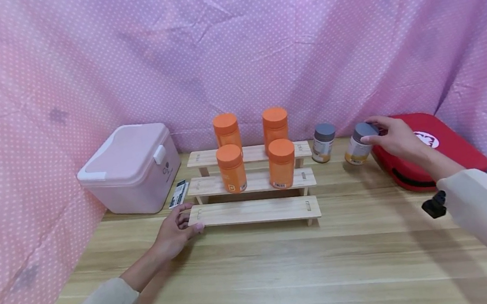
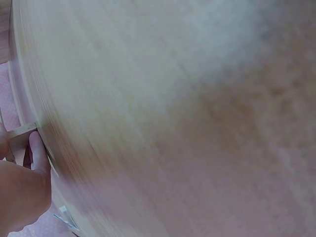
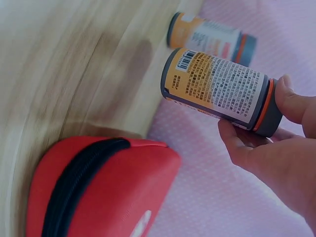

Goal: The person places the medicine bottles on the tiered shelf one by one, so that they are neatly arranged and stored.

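Observation:
My right hand [image 1: 392, 136] grips a grey-lidded supplement bottle [image 3: 215, 89] by its lid, thumb on one side and fingers on the other. The bottle leans a little, close over the table beside the red case. A second grey-lidded bottle [image 1: 324, 144] stands upright to its left. At the left end of a three-tier wooden rack [image 1: 255, 211], my left hand [image 1: 175, 234] pinches the lowest shelf between thumb and fingers. Two orange bottles [image 1: 231, 169] stand on the middle tier, and two more orange bottles [image 1: 275, 123] on the top tier behind them.
A red first-aid case [image 1: 441, 149] lies at the right, near my right forearm. On the left stands a pink lidded box [image 1: 133, 169], with a small white and dark packet [image 1: 178, 194] between it and the rack. Pink dotted cloth [image 1: 231, 48] encloses the wooden table.

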A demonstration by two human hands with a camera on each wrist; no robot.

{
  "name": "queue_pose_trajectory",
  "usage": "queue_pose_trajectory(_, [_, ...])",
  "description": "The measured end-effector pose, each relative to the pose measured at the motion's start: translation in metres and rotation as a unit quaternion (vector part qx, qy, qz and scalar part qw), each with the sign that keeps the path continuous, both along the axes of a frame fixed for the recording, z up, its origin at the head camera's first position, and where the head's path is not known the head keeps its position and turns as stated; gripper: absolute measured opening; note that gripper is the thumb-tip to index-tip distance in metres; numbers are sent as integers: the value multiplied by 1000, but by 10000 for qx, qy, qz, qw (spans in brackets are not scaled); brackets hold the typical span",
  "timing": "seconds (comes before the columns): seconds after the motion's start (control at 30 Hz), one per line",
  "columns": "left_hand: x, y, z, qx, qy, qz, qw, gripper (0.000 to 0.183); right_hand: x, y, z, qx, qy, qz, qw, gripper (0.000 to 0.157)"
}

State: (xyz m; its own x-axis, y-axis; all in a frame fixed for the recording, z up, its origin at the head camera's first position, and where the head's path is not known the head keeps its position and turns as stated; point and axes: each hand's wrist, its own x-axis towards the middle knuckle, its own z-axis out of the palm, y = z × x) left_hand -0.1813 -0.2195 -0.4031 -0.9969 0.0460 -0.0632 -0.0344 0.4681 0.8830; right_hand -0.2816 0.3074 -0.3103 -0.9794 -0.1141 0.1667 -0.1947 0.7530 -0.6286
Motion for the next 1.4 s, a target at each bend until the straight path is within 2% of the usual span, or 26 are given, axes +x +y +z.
queue_pose_trajectory(0.37, [1, -1, -2, -41, -31, 12, 10000, 60, 56, -6, 18, -59, 261, 530, 9982, 52])
queue_pose_trajectory(0.53, [1, -2, -2, -148, -39, 24, 9999, 60, 76, -15, 26, 30, 337, 684, 9971, 53])
queue_pose_trajectory(0.67, [1, -2, -2, -143, -47, 51, 9999, 60, 89, -25, 32, -39, 407, 969, 9945, 53])
queue_pose_trajectory(0.9, [2, -2, -2, -184, -34, 30, 9998, 60, 103, -48, 40, -249, 504, 1496, 9871, 54])
queue_pose_trajectory(1.13, [1, -1, -1, -123, -62, 31, 9999, 60, 111, -80, 49, -652, 569, 2277, 9699, 53])
queue_pose_trajectory(1.4, [1, -1, -1, -179, 7, 3, 9998, 61, 109, -127, 46, -850, 185, 2581, 9622, 53])
